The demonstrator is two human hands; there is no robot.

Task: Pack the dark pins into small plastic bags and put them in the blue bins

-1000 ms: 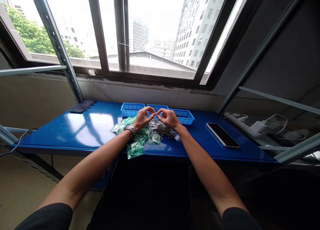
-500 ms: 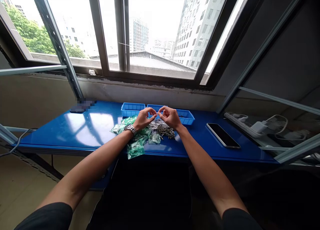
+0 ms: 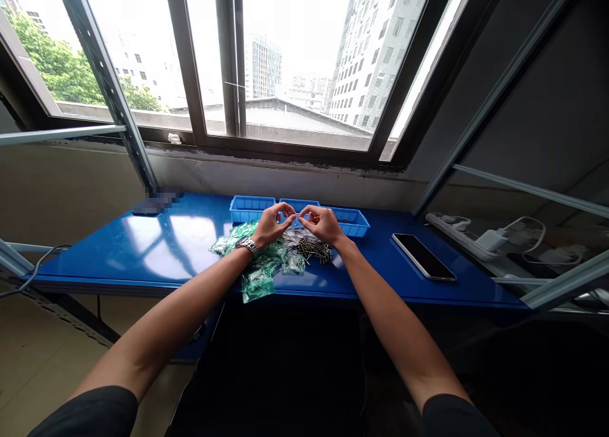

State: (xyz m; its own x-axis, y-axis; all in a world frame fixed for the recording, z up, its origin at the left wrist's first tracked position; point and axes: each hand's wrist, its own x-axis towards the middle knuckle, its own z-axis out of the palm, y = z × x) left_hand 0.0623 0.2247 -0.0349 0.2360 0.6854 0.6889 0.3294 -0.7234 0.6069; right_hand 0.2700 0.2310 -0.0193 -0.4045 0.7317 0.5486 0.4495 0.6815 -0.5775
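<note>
Blue bench edge point(image 3: 143, 283) just under green plastic bags point(image 3: 257, 286); left hand point(image 3: 271, 226), right hand point(image 3: 323, 226) grips pinched, held item unclear.

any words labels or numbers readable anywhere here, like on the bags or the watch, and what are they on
No word, label, brand or number can be read in this view.
Green plastic bags: any print is too small to read.
Wristwatch: dial too small to read.
Pixelated patch on the blue table: blurred, unreadable.
</note>
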